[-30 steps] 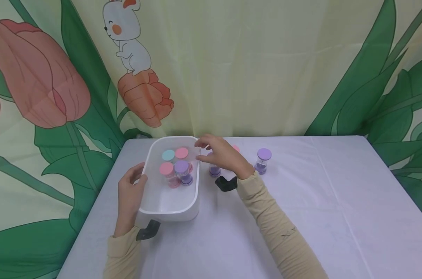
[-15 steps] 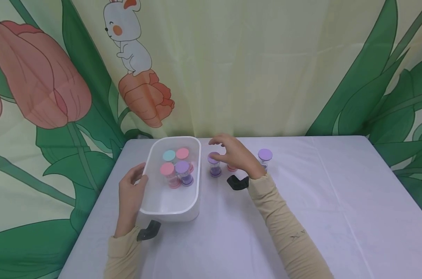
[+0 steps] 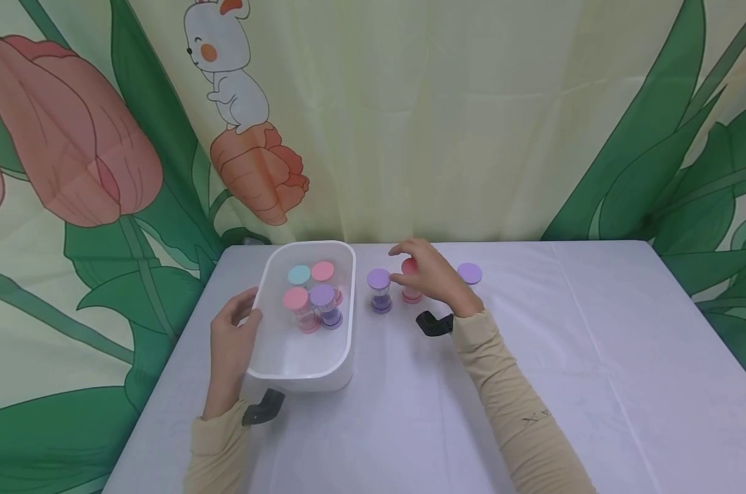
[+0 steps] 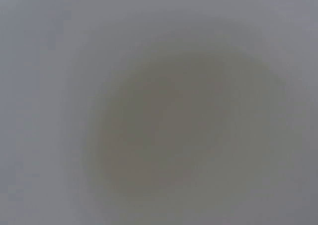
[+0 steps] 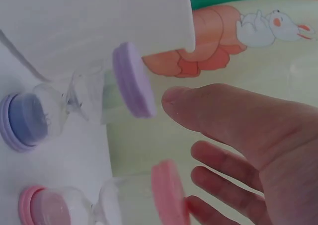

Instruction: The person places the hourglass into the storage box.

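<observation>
My right hand hovers with fingers apart over a pink sand timer on the table. Just left of it stands a purple sand timer. In the right wrist view, the thumb is beside the purple cap, and a fingertip touches or nearly touches the pink cap. My left hand rests its thumb and fingertips against the left side of a white bin. Inside the bin stand several sand timers with blue, pink and purple caps, among them a purple one.
Another purple sand timer stands to the right, partly hidden by the right hand. A white cloth covers the table. Behind its far edge hangs a printed curtain. The left wrist view is a grey blur.
My right hand has moved right from the bin's right rim, past the purple sand timer to the pink one, uncovering the purple one. My left hand and the bin stay put.
</observation>
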The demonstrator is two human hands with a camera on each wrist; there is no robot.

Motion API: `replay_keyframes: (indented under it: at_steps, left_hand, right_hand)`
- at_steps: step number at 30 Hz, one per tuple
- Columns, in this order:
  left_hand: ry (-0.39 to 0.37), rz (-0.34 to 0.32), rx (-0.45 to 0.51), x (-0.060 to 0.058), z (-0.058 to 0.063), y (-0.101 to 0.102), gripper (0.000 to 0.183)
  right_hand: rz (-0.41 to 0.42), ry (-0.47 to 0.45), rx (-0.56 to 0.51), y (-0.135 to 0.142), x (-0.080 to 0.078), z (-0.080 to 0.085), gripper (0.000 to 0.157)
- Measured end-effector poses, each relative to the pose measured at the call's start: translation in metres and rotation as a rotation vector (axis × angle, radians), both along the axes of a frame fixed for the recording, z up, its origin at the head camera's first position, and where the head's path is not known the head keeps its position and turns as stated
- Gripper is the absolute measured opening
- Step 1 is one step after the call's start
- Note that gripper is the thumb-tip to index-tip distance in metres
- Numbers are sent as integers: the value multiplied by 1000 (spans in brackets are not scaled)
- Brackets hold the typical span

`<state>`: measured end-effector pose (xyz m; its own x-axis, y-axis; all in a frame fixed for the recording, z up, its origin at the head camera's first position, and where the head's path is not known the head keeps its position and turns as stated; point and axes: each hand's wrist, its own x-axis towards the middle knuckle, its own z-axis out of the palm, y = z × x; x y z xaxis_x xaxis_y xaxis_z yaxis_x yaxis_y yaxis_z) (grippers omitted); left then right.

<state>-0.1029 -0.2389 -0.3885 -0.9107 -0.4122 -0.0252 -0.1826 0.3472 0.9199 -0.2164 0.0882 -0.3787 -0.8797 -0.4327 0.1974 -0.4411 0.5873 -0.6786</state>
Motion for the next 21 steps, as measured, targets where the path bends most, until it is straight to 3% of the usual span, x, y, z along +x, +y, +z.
replay_keyframes:
  at_steps: [9,21]
  left_hand:
    - [3,-1,-4,0,-1,0,42]
    - [-17,9,-5,-1,-2,0,43]
  right_hand:
    - [-1,7,-24,9,-6,-14,42]
    - [-20,-5,-84,16,-5,-21,45]
